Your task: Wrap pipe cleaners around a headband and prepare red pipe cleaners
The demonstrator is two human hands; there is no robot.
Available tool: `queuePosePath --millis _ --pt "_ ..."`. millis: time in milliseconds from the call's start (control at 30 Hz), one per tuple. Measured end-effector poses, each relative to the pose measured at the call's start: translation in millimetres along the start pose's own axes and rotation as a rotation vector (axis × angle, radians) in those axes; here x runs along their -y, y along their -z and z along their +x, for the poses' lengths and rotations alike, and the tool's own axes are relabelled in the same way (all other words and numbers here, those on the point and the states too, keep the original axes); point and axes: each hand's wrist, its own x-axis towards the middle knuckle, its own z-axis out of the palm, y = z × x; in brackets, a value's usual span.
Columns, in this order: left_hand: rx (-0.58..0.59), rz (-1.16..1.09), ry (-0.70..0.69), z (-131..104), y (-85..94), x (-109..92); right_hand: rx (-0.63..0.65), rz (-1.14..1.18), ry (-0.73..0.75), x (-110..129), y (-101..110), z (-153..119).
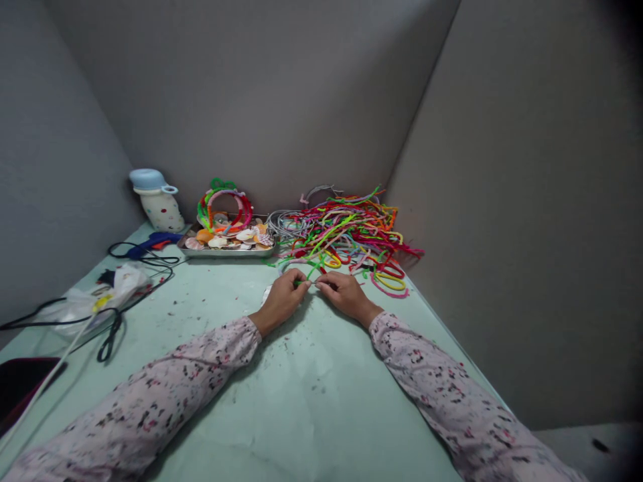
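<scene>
My left hand (285, 294) and my right hand (345, 293) meet above the middle of the table, thumbs and fingertips almost touching. A bright green pipe cleaner (312, 270) is pinched in my left fingers, and a bit of it rises between the hands. The right fingertips are closed on a thin end beside it, apparently of the same piece; its exact run is hidden. Just behind my hands, a pale grey-blue curved strand and a dark red bit show partly. Something small and white (266, 292) lies beside my left hand, mostly covered.
Behind my hands spreads a tangled heap of coloured pipe cleaners (346, 231). A metal tray (228, 254) holds seashells (246, 235) and pipe-cleaner rings (250, 209). Leftward are a bottle (159, 209), blue-handled tool (151, 244), plastic bag (125, 284), black cord (114, 328) and dark object (25, 385).
</scene>
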Motion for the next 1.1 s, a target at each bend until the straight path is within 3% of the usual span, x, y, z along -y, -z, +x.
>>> queuePosePath --millis 167,367,1100 --pt "-0.054 0.082 -0.087 -1.9 -0.2 -1.2 -0.010 -0.003 -0.005 -1.3 0.0 -0.2" --pt "-0.094 0.131 -0.081 -0.5 -1.5 2.8 -0.021 -0.003 -0.013 -2.6 -1.2 0.1" --pt "-0.056 0.097 -0.053 0.4 -1.1 1.3 -0.003 -0.006 -0.004 -2.2 -0.9 0.2"
